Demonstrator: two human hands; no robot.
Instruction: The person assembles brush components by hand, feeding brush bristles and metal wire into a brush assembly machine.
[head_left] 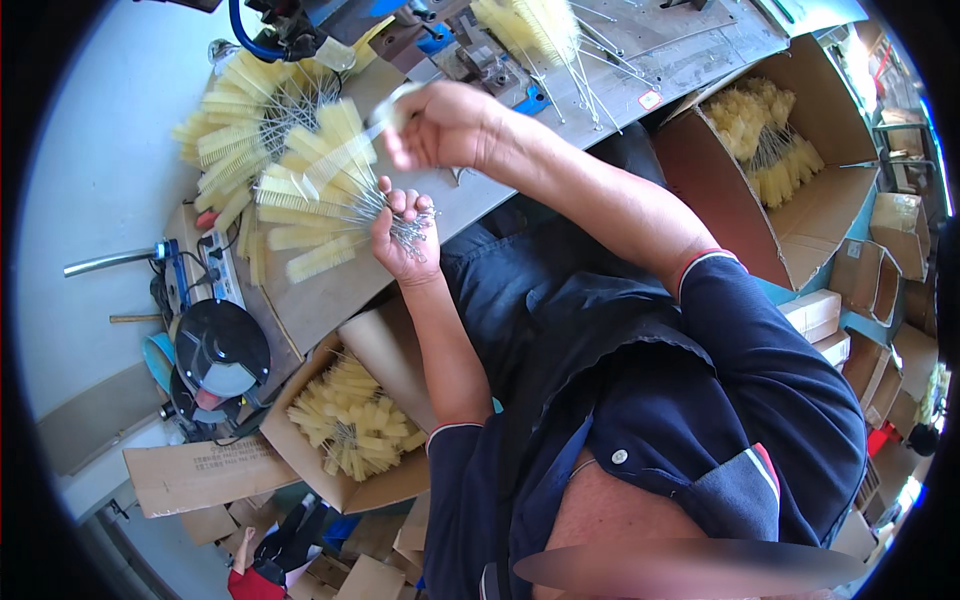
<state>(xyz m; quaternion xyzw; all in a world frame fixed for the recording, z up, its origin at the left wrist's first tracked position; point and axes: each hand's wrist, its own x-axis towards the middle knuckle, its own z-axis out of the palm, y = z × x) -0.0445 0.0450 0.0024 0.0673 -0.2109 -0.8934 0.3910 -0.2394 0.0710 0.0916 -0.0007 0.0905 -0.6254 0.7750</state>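
My left hand (408, 245) is closed round the twisted wire handles of a bunch of pale yellow bottle brushes (310, 195), whose bristle heads fan out to the left over the table. The looped wire ends stick out on the right side of my fist. Just above, my right hand (445, 125) has curled fingers, smeared by motion. A pale translucent strip (345, 165) lies across the bunch and runs toward those fingers; a blurred whitish loop shows at their tips. A larger pile of brushes (225, 130) lies behind the held bunch.
Metal fixtures (485, 65) and more brushes (525, 30) are on the far table (680, 50). A cardboard box (720, 190) of brushes stands at right, another box (285, 430) at lower left beside a round black machine (222, 345). Another person (275, 560) is at lower left.
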